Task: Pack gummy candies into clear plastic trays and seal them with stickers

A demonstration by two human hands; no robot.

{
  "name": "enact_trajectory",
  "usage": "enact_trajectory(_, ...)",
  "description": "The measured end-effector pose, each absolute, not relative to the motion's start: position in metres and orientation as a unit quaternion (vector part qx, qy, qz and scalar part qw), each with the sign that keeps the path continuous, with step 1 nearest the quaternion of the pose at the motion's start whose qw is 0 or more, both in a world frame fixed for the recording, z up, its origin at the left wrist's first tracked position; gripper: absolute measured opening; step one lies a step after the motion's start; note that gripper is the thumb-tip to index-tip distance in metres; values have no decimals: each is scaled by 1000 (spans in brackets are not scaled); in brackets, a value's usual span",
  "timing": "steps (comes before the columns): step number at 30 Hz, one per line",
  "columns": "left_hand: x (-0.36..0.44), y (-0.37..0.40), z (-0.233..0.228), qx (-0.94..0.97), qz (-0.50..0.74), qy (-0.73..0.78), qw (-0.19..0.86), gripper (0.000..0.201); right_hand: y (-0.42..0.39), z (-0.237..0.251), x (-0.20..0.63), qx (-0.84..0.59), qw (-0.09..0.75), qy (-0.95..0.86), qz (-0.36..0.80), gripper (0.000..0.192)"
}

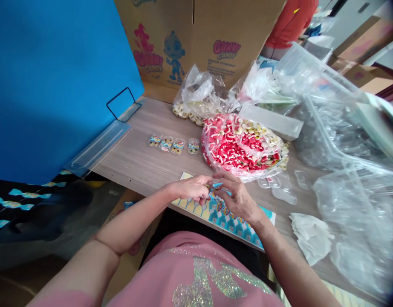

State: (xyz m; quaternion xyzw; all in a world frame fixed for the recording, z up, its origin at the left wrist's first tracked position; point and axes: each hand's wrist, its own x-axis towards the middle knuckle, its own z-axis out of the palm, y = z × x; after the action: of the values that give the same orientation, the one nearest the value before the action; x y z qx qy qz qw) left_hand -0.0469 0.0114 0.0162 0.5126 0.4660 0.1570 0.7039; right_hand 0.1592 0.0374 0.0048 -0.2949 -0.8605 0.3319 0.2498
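Observation:
My left hand (pixel 192 188) and my right hand (pixel 235 197) meet over a colourful printed card sheet (pixel 226 218) at the table's near edge. Together they pinch a small candy piece between the fingertips; it is mostly hidden by the fingers. Just beyond the hands lies an open plastic bag of red, white and yellow gummy candies (pixel 243 145). To its left, several small filled clear candy cups (pixel 174 145) stand in a row on the wooden table (pixel 142 157).
Empty clear cups (pixel 281 187) and white papers (pixel 311 238) lie at right under heaps of clear plastic bags (pixel 350 140). A second bag of ring gummies (pixel 196 102) and a Gummy Candy carton (pixel 199 38) stand behind. A blue board (pixel 56 76) leans at left. A person in orange (pixel 289 21) is behind.

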Motion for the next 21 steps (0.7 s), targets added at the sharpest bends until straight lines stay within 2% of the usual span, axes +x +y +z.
enact_trajectory(6, -47, 11, 13, 515, 152, 465, 704, 65, 33, -2, 157, -303, 275, -855, 318, 15)
enact_trajectory(14, -46, 8, 13, 490, 156, 470, 718, 54, 29, -6, 153, -299, 276, -870, 277, 15)
enact_trajectory(17, -43, 7, 17, 478, 161, 464, 728, 43, 28, -8, 153, -306, 279, -877, 244, 15)
enact_trajectory(21, -38, 2, 19, 457, 206, 478, 721, 19, 25, -10, 152, -303, 306, -878, 210, 14)
